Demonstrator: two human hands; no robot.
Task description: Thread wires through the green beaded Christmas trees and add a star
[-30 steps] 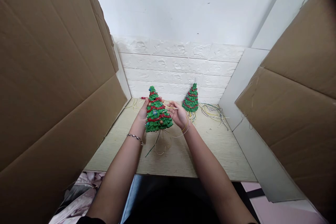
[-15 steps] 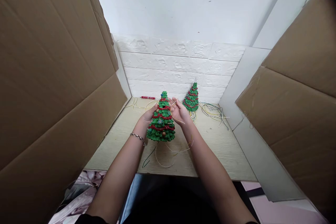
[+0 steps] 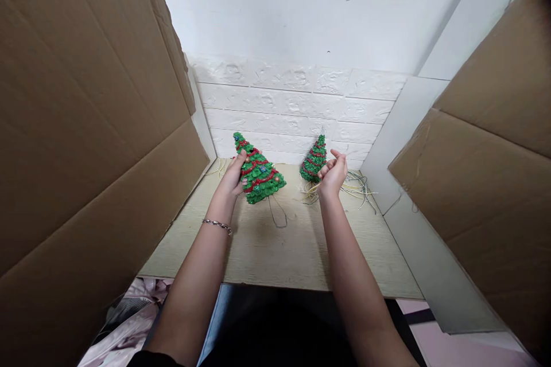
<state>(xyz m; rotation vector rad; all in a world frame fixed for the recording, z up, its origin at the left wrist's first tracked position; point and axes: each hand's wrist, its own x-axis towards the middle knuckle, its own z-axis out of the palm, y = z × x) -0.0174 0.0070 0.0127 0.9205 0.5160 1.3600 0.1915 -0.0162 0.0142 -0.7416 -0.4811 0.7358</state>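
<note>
My left hand (image 3: 235,174) grips a green Christmas tree figure (image 3: 260,176) with red garlands, raised over the table and tilted with its top to the left. Thin wires (image 3: 278,215) hang from its base. To the right, my right hand (image 3: 333,173) is up with its index finger partly stretched and the other fingers curled. Thin light strands show faintly by its fingertips; whether it holds them is too blurred to tell. A second green tree (image 3: 314,159) stands upright near the back wall, just left of my right hand.
Coiled yellow, white and green wires (image 3: 359,188) lie at the back right of the pale table (image 3: 279,258), with more strands (image 3: 220,167) at the back left. Tall cardboard panels (image 3: 94,114) flank the left and right sides. A white brick-patterned wall (image 3: 279,100) closes the back.
My left hand has moved the tree up and left, tilting it. My right hand has moved away to the right, and the light wire loops below the tree have shifted.
</note>
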